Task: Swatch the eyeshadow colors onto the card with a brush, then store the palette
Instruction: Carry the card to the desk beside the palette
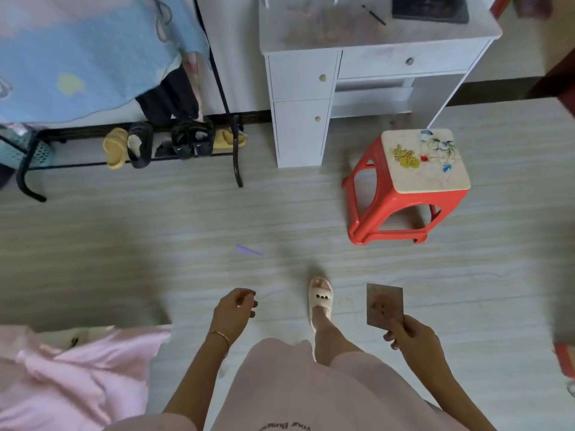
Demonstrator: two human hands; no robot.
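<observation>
I stand on the floor, facing a white desk (373, 54) a few steps ahead. My right hand (413, 337) grips the lower edge of a small brownish rectangular eyeshadow palette (385, 304) with a round motif on it, held low at my right side. My left hand (235, 307) hangs at my left side with its fingers loosely curled and nothing in it. On the desk top lie a thin dark brush (373, 14) and a dark flat case (431, 9). No card is plainly visible.
A red plastic stool (407, 185) with a floral top stands in front of the desk. A black shoe rack (130, 150) with slippers sits at the left under blue bedding (77, 57). Pink fabric (77, 377) lies at lower left. A small purple object (249, 251) lies on the floor.
</observation>
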